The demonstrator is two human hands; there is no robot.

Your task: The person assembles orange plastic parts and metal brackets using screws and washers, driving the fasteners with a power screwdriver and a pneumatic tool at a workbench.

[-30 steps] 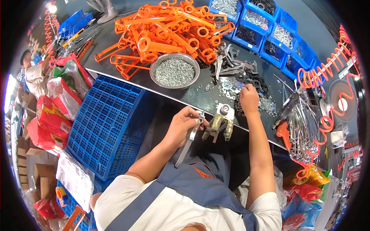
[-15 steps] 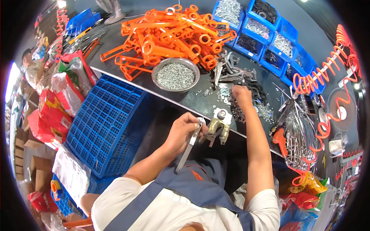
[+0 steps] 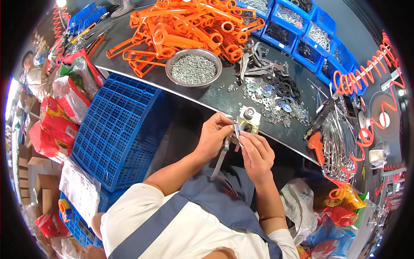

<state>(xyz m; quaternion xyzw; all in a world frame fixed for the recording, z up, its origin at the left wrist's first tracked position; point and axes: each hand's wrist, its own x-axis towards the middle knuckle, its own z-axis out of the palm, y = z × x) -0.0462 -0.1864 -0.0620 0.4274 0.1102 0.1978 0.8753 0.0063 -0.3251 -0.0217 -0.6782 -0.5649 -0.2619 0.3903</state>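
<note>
My left hand (image 3: 211, 139) is closed on a flat metal strip (image 3: 220, 162), which slants down toward my apron. Its upper end sits between finger and thumb, just in front of the table edge. My right hand (image 3: 258, 156) has its fingertips pinched on a small shiny metal piece (image 3: 237, 128), held up against the top end of the strip; its exact kind is partly hidden by the fingers. Right behind both hands, a small clamp-like fixture (image 3: 249, 114) with a white top and a round silver centre stands at the table edge.
Orange tubular frames (image 3: 185, 30) are heaped behind a metal bowl (image 3: 193, 85) of small fasteners. Loose washers and black parts (image 3: 284, 88) lie on the right, below blue bins (image 3: 280, 34). A blue crate (image 3: 116, 129) stands left; an orange-handled tool (image 3: 316, 144) and metal rods (image 3: 338, 151) hang right.
My right hand has come back from the pile of loose parts to my left hand, bringing a small metal piece. The left hand still holds the strip, slightly further right.
</note>
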